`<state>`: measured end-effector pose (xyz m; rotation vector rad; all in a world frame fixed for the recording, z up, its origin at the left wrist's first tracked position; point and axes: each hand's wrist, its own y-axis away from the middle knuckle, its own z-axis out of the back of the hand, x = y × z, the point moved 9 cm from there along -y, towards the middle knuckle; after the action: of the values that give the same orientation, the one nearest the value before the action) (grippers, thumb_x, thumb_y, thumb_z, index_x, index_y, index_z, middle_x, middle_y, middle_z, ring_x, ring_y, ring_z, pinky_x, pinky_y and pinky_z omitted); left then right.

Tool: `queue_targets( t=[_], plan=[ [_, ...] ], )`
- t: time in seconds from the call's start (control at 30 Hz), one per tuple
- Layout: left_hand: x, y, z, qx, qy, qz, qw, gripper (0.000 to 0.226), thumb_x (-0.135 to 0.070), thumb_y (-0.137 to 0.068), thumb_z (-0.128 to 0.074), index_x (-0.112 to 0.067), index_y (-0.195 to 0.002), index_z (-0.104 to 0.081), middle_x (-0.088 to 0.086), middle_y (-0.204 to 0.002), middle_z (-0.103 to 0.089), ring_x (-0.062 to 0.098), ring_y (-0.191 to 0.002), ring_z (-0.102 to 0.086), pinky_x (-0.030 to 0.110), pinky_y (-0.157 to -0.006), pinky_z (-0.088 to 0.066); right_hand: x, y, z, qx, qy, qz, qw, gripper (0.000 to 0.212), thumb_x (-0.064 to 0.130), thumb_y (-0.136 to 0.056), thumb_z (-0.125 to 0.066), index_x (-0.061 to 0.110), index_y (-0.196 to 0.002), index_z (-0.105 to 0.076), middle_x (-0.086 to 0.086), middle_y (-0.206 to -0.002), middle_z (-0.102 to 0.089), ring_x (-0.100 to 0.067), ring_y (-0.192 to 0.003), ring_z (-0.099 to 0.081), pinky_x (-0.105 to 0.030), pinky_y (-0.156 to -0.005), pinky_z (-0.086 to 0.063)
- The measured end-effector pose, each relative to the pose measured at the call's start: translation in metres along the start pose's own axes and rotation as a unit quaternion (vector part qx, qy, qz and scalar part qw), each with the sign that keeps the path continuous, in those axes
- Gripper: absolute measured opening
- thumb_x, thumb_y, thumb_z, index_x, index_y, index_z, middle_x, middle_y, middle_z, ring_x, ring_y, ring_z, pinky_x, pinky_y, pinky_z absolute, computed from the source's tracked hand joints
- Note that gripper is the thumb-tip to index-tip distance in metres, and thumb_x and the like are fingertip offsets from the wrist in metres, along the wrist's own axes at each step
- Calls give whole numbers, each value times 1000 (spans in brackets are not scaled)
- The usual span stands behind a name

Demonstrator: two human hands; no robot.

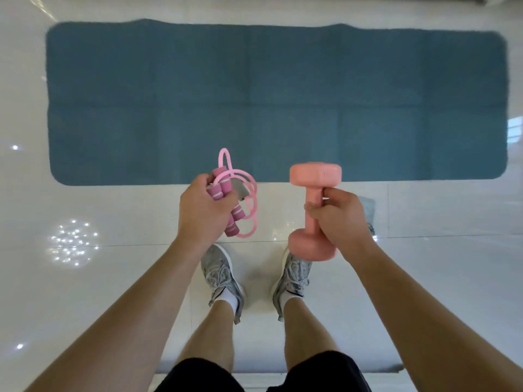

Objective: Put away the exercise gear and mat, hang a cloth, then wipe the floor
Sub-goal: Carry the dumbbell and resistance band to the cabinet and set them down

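While you stand on the pale glossy floor [85,278] looking straight down, both of your hands are full. Your left hand [202,210] is closed around a pink jump rope [240,199]: its two darker pink handles are bunched in your fist and the cord hangs in loose loops on the side of the hand toward the dumbbell. Your right hand [338,219] is clamped on the bar of a salmon-pink dumbbell [314,210], fingers wrapped round it. The dumbbell's long axis runs away from you, one head out toward the mat, the other back over your right shoe [291,281].

Take the mat [169,94] as your landmark. It is teal, unrolled and lying flat, its long axis running across your view. Its near long edge lies just beyond your hands; your shoes stand on bare floor just short of that edge. Nothing rests on the mat.

A small greyish thing shows past your right wrist, on the floor near the mat's edge. It may be a cloth, but it is mostly hidden and I cannot tell.

No box, shelf, hook or other container is in view, so where the gear belongs cannot be told from here.

My judgement: you are in the first step, with the gear gathered and not yet stored. The mat is not yet rolled, and the cloth and floor wiping remain. With both hands occupied, neither can reach the mat until you set the gear down.
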<state>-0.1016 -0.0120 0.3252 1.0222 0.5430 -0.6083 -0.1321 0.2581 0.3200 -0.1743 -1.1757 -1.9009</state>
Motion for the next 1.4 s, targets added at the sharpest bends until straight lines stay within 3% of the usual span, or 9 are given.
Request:
queue_targets(
  t=[0.1,0.23,0.37,0.47,0.6,0.73,0.83,1.1,1.4],
  plan=[
    [-20,14,13,-2,-22,-20,1000,21,-21,-77,-67,-25,-96,-60,5,-75,-72,18,-59,-72,36,-58,-59,24,22,20,-9,-12,17,1000,6,16,-80,-68,10,-82,-68,-3,-76,-70,-27,-81,-65,-36,-75,-51],
    [-59,35,30,-3,-9,-43,999,22,-14,-81,-71,-23,-99,-61,2,-75,-71,8,-53,-68,20,-48,-52,56,52,47,-8,-25,47,999,3,13,-82,-67,10,-82,-67,-3,-75,-69,-25,-77,-63,-35,-72,-50],
    [-101,57,52,9,8,-62,998,30,-9,-81,-69,-24,-106,-62,3,-79,-73,19,-58,-72,39,-58,-60,88,79,72,-12,-40,69,997,7,11,-80,-67,11,-73,-64,-8,-73,-68,-27,-72,-61,-38,-70,-51],
    [-132,72,70,8,8,-78,997,32,-13,-78,-69,-27,-106,-63,1,-81,-73,22,-62,-72,44,-63,-61,111,100,91,-13,-52,79,995,7,10,-79,-66,7,-74,-63,-11,-73,-67,-25,-69,-57,-37,-67,-49],
    [-181,101,96,-12,-12,-109,994,28,-16,-78,-71,-25,-104,-63,-5,-78,-70,18,-67,-70,37,-63,-58,145,132,123,-23,-71,99,992,12,10,-79,-65,10,-68,-60,3,-60,-58,-18,-62,-51,-30,-62,-42],
    [-226,132,117,-21,-14,-130,991,25,-19,-79,-74,-26,-100,-62,-10,-82,-68,12,-69,-68,25,-57,-51,177,159,159,-40,-77,122,989,16,10,-79,-67,11,-66,-59,3,-58,-57,-15,-57,-49,-26,-59,-40],
    [-259,156,128,-15,0,-149,989,24,-21,-79,-75,-28,-98,-62,-8,-81,-70,13,-65,-70,30,-60,-57,199,180,186,-53,-88,138,985,14,11,-79,-69,9,-67,-60,5,-56,-57,-15,-56,-49,-26,-58,-41],
    [-348,218,154,-21,24,-203,979,16,-12,-84,-72,-19,-93,-61,-3,-78,-66,-1,-51,-61,11,-43,-43,248,232,256,-66,-118,180,974,20,11,-77,-72,16,-62,-60,10,-51,-55,-14,-55,-50,-28,-59,-42],
    [-414,276,165,-29,47,-232,971,19,-8,-84,-72,-18,-97,-63,1,-82,-68,4,-49,-63,15,-41,-46,275,269,317,-65,-146,201,967,15,11,-77,-72,13,-66,-63,4,-58,-58,-16,-59,-53,-29,-62,-43]
  ],
)
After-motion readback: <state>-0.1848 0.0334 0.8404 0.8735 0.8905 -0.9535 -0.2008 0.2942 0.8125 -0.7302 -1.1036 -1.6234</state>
